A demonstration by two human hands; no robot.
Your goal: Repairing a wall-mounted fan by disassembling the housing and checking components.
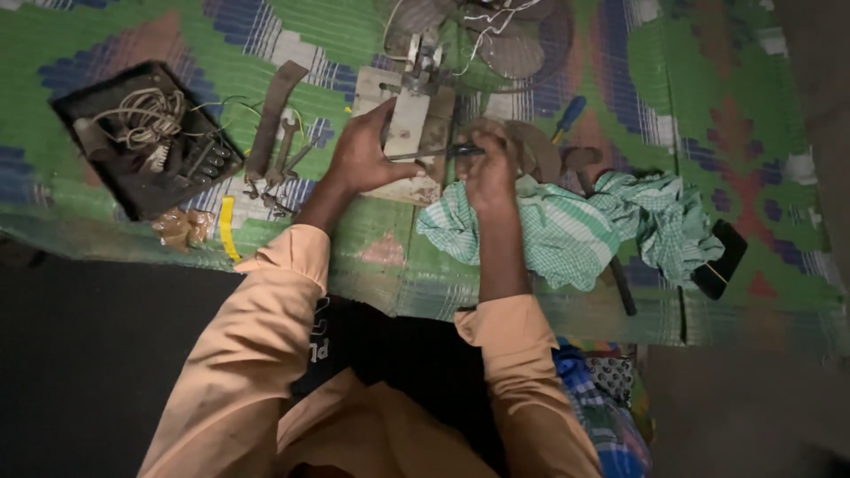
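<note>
Green woven mat (691,80) covers the floor (purple and red patches in it). On it lies a checked cloth (575,226), then a grey metal block (409,133). Left hand (363,150) grips the block's side; right hand (490,168) is closed around a screwdriver (434,154) whose tip touches the block.

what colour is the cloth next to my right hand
Green and white checked cloth, seen in the head view.
</note>
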